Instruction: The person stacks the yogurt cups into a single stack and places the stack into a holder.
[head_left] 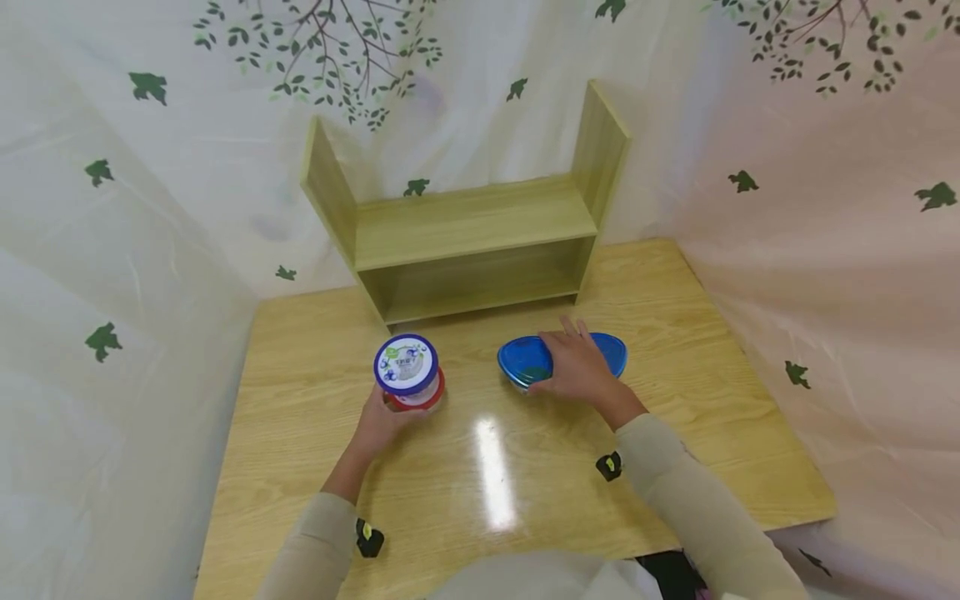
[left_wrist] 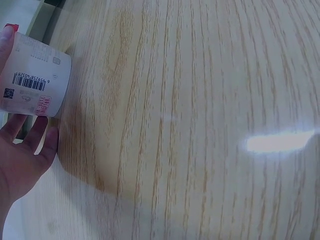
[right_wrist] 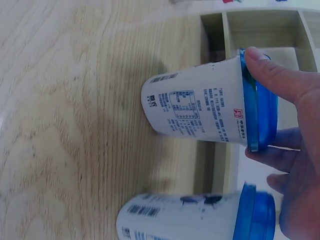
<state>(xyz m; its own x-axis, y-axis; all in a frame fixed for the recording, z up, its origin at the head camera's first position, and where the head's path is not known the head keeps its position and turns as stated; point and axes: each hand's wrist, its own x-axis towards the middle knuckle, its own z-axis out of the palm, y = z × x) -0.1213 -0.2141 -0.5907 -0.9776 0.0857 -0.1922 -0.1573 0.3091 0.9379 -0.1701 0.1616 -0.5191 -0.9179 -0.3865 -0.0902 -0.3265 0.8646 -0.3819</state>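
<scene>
I'm gripping the red-rimmed round white tub (left_wrist: 39, 75) with my left hand (head_left: 379, 423), the left blue-lidded white cup (right_wrist: 197, 102) with my right hand (head_left: 581, 367), ideally squeezing gently.

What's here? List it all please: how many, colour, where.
Table: 1, light wood, middle
Shelf: 1, pale wood, table's back
Cups: 2, white, blue-lidded, right of centre
Blue tub: 1, blue and white, left of centre
Red tub: 1, red and white, left of centre, partly hidden
Backdrop: count unclear, white and pinkish, around table
Dark object: 1, black, lower right
Gadgets: 2, black, beside wrists
Clothing: count unclear, beige and pale, bottom
Left hand: 1, bare, holding red tub
Right hand: 1, bare, holding one cup's lid
</scene>
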